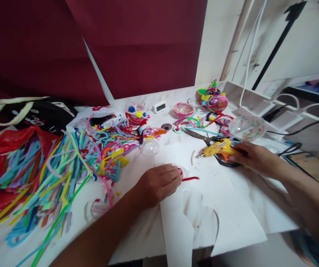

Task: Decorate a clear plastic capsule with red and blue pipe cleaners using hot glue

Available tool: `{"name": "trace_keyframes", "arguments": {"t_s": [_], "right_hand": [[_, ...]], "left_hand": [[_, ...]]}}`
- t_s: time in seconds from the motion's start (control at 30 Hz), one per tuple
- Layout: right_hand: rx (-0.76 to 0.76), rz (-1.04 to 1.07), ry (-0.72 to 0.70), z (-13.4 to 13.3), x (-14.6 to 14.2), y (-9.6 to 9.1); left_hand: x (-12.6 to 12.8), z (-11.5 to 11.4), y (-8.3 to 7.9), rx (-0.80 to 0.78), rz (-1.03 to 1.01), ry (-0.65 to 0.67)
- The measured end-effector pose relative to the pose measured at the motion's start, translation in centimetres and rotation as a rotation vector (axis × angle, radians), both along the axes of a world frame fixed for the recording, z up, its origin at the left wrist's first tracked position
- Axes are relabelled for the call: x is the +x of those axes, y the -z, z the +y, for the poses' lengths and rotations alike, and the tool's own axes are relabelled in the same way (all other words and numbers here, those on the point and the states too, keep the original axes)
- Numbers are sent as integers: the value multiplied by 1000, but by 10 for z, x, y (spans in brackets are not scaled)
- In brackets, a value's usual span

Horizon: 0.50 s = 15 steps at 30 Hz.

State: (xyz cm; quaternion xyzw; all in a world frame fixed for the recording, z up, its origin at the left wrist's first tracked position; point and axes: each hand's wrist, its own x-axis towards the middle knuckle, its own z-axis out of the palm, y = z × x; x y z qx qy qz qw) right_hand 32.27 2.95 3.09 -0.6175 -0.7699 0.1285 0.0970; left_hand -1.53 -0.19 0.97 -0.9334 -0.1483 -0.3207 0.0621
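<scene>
White paper (pixel 232 222) is lying frontmost; left hand (pixel 159 183) is pinching a red pipe cleaner (pixel 190 178), right hand (pixel 255 157) is clasping a yellow glue gun (pixel 217 148).

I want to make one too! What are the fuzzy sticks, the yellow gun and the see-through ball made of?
Fuzzy sticks: probably wire wrapped in soft fibre; they look furry and hold bends. Yellow gun, in the right hand: smooth plastic, it seems, with a metal-looking tip. See-through ball: clear, glossy, likely plastic; light glints on it.
</scene>
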Motion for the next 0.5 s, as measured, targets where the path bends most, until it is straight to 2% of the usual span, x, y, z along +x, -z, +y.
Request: {"name": "trace_keyframes", "arguments": {"t_s": [0.13,0.23,0.43,0.5], "right_hand": [[35,65,16,-4,4,2],[32,248,65,-9,8,-2],[-246,867,96,-17,-5,-22],[-276,929,81,-17,-14,-24]], "left_hand": [[0,-2,-6,32,24,-6],[-1,-2,-5,37,33,-25],[0,-3,-1,-18,0,-51],[1,-4,0,-31,-18,-60]]}}
